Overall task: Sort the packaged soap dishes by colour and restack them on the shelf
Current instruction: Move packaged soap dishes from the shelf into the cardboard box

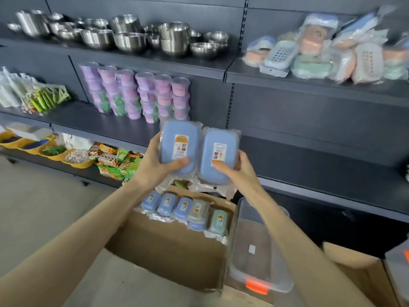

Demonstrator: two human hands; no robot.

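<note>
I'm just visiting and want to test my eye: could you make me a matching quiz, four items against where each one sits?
Items:
1. steel bowls
2. purple cups
3. blue soap dishes
4. green soap dish

Places:
A. cardboard box
B. upper left shelf
C. left hand and right hand
D. middle left shelf

Pairs: 1-B, 2-D, 3-C, 4-A.

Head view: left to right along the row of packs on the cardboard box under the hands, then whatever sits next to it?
first blue packaged soap dish → second blue packaged soap dish → third blue packaged soap dish → grey packaged soap dish → green packaged soap dish → clear plastic storage bin with an orange latch
</note>
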